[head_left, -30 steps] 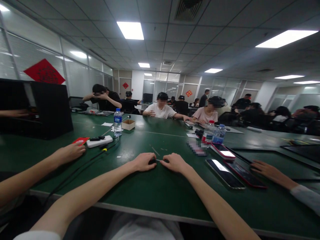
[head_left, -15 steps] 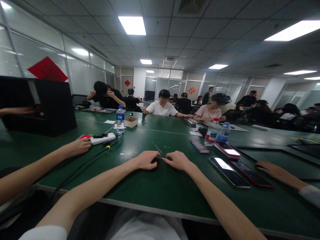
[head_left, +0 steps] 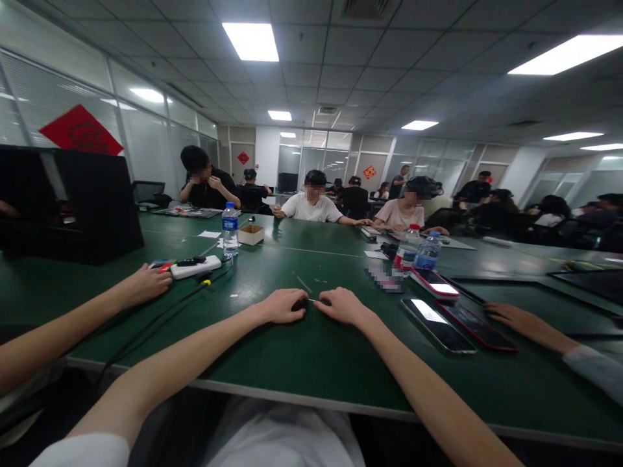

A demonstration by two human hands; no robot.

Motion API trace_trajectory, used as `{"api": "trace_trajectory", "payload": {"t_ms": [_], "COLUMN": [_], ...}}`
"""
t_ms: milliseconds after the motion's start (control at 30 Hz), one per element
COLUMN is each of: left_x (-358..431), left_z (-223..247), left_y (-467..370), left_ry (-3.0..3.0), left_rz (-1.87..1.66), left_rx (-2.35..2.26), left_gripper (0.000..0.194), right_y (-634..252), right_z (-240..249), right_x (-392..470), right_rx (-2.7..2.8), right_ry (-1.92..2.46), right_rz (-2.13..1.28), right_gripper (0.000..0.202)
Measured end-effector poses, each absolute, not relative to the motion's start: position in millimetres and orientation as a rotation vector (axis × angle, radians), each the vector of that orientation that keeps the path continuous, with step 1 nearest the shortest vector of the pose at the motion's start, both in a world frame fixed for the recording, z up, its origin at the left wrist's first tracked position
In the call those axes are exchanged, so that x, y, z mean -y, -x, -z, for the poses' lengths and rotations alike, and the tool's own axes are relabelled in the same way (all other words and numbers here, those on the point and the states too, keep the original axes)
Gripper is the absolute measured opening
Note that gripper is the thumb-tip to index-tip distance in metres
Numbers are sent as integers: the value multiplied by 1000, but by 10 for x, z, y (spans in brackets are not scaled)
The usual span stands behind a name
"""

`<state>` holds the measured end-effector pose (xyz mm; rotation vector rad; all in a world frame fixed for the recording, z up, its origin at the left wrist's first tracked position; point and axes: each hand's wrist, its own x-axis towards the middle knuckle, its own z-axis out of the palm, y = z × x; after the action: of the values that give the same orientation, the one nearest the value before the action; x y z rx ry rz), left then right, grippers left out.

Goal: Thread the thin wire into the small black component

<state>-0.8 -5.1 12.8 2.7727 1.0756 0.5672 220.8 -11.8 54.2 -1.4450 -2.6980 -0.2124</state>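
Note:
My left hand rests on the green table, its fingers curled round a small dark thing that is mostly hidden. Close to its right, my right hand is closed in a pinch, thumb and forefinger together. A thin, pale sliver shows in the narrow gap between the two hands, reaching toward the right fingertips. Its kind is too small to tell. Both forearms lie over the table's front edge.
At left, another person's hand is by a white power strip with cables. A water bottle stands beside a small box. On the right lie a black phone and a red-edged phone, near another person's hand.
The view has shifted slightly, so everything sits a little higher and further left. Both hands keep nearly the same pose, close together.

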Motion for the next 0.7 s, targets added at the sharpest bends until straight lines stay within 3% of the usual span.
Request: {"api": "trace_trajectory", "payload": {"t_ms": [700], "left_x": [12], "left_z": [-112], "left_y": [-2], "left_ry": [-2767], "left_rz": [-536], "left_rx": [-1189], "left_gripper": [42], "right_y": [-2164], "right_z": [-497], "right_x": [119], "right_rx": [2744], "right_ry": [1385], "right_rz": [95], "right_gripper": [49]}}
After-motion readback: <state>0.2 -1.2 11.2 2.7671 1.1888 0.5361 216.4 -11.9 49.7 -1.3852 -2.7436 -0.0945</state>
